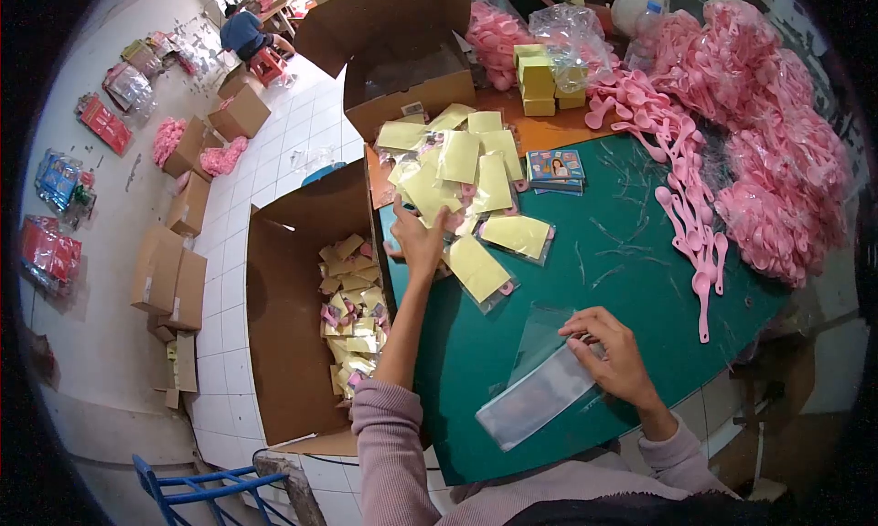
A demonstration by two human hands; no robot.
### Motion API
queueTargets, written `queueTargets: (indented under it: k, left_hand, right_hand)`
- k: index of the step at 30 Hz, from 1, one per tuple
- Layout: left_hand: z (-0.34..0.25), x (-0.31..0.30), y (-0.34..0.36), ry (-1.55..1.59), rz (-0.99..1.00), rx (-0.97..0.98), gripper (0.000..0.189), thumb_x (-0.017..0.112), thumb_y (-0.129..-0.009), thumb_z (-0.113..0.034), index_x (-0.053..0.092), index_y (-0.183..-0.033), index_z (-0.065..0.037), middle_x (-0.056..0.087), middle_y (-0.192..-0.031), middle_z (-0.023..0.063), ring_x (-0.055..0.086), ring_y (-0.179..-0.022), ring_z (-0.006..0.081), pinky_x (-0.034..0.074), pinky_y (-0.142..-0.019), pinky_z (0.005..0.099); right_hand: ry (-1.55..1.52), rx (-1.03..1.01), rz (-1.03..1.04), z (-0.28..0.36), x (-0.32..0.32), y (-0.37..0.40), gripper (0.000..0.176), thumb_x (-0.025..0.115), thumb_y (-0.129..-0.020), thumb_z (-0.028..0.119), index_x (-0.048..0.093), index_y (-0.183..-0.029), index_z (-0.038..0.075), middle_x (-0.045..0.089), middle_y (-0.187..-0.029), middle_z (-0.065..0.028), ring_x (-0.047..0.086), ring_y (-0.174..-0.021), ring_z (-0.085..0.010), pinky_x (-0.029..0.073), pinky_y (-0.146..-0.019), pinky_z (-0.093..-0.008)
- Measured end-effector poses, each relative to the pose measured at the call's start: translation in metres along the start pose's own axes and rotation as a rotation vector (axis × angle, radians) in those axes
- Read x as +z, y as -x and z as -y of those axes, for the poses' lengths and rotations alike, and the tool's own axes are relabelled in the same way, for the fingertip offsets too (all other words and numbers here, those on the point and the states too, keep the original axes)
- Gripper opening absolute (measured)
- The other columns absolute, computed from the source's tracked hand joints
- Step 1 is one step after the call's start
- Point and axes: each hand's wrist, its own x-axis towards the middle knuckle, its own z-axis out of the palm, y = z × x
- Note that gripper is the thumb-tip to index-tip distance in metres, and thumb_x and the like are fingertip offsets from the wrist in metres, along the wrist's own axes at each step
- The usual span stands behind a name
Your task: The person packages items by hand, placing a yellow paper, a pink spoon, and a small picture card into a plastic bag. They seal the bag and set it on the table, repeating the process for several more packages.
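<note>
My left hand (418,240) is at the near edge of a heap of packets on the table's left side. Its thumb and fingers lie on either side of a packet with a pale yellow card (430,194), gripping it. Pink plastic pieces show under some of the cards. My right hand (611,354) is over a stack of clear plastic bags (535,402) at the near edge. Its bent fingers pinch a thin clear bag (541,336) at the stack's upper end.
Pink plastic spoons (690,215) lie on the green tabletop (585,284), beside bulging bags of spoons (777,142). Printed cards (555,166) and yellow card stacks (537,78) stand further back. An open carton (302,325) with packets is at left. A person (242,34) sits far off.
</note>
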Motion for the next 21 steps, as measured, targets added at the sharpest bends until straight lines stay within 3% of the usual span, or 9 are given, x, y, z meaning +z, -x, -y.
queueTargets:
  k: [2,3,4,6,10,12,16,19,21]
  left_hand:
    - [0.012,0.001,-0.009,0.316,0.039,-0.058,0.075,0.069,-0.069,-0.028,0.025,-0.125,-0.002,0.054,-0.098,0.0193,0.055,-0.088,0.0295,0.041,-0.079,0.0347]
    - [0.012,-0.004,-0.008,0.556,-0.012,0.010,0.064,0.069,-0.070,-0.014,0.032,-0.120,0.001,0.056,-0.096,0.0159,0.056,-0.085,0.0251,0.043,-0.077,0.0324]
    - [0.019,-0.007,-0.008,0.554,-0.011,0.011,0.064,0.069,-0.070,-0.014,0.032,-0.120,0.001,0.056,-0.096,0.0159,0.056,-0.085,0.0251,0.043,-0.077,0.0324]
    - [0.041,-0.019,-0.011,0.770,-0.002,0.055,0.046,0.064,-0.074,-0.007,0.040,-0.112,0.003,0.057,-0.095,0.0118,0.056,-0.084,0.0205,0.044,-0.075,0.0300]
    - [0.050,-0.095,-0.003,0.900,0.134,-0.098,0.030,0.058,-0.079,-0.004,0.047,-0.106,0.004,0.057,-0.098,0.0118,0.057,-0.086,0.0172,0.046,-0.075,0.0281]
    - [0.060,-0.118,-0.005,1.003,0.287,-0.173,0.030,0.055,-0.081,-0.005,0.046,-0.108,0.005,0.059,-0.094,0.0138,0.061,-0.077,0.0194,0.051,-0.066,0.0292]
    - [0.082,-0.110,-0.006,1.078,0.429,-0.260,0.031,0.057,-0.080,-0.008,0.048,-0.107,0.005,0.059,-0.093,0.0124,0.061,-0.079,0.0182,0.051,-0.068,0.0296]
    - [0.077,-0.100,-0.006,1.176,0.461,-0.255,0.031,0.057,-0.080,-0.009,0.049,-0.107,0.004,0.060,-0.092,0.0117,0.060,-0.079,0.0172,0.051,-0.070,0.0289]
    - [0.075,-0.097,-0.007,1.170,0.407,-0.230,0.030,0.056,-0.080,-0.005,0.049,-0.107,0.004,0.058,-0.100,0.0116,0.058,-0.084,0.0171,0.047,-0.075,0.0291]
  right_hand:
    - [-0.011,0.020,-0.005,0.000,-0.002,0.001,0.015,0.056,-0.075,0.003,0.061,-0.089,0.002,0.054,-0.093,-0.0094,0.056,-0.080,-0.0165,0.047,-0.067,-0.0258]
    - [0.025,0.000,-0.004,-0.003,-0.005,0.002,0.014,0.056,-0.076,0.003,0.060,-0.090,0.002,0.053,-0.093,-0.0105,0.057,-0.079,-0.0176,0.048,-0.064,-0.0264]
    - [0.059,-0.019,-0.002,-0.005,-0.006,0.003,0.014,0.056,-0.078,0.004,0.059,-0.091,0.002,0.053,-0.093,-0.0116,0.058,-0.078,-0.0187,0.050,-0.062,-0.0271]
    - [0.072,-0.022,0.007,-0.006,-0.008,0.003,0.014,0.056,-0.078,0.004,0.059,-0.091,0.002,0.053,-0.093,-0.0116,0.058,-0.078,-0.0189,0.050,-0.062,-0.0272]
    - [0.083,-0.051,0.030,-0.008,-0.009,-0.002,0.014,0.055,-0.078,0.005,0.059,-0.092,0.001,0.052,-0.093,-0.0115,0.058,-0.078,-0.0196,0.049,-0.063,-0.0274]
    - [0.084,-0.066,0.043,-0.007,-0.009,-0.007,0.014,0.055,-0.078,0.005,0.058,-0.092,0.001,0.052,-0.094,-0.0115,0.058,-0.079,-0.0197,0.049,-0.063,-0.0275]
    - [0.090,-0.096,0.078,-0.003,-0.005,-0.015,0.014,0.055,-0.078,0.005,0.058,-0.092,0.001,0.051,-0.094,-0.0118,0.058,-0.080,-0.0202,0.050,-0.065,-0.0280]
    - [0.044,-0.072,0.062,-0.002,-0.002,-0.013,0.015,0.056,-0.076,0.004,0.060,-0.090,0.002,0.053,-0.095,-0.0105,0.056,-0.080,-0.0170,0.048,-0.066,-0.0258]
    - [0.042,-0.044,0.058,-0.004,-0.003,-0.010,0.015,0.056,-0.076,0.004,0.060,-0.091,0.002,0.053,-0.095,-0.0106,0.056,-0.080,-0.0172,0.048,-0.066,-0.0258]
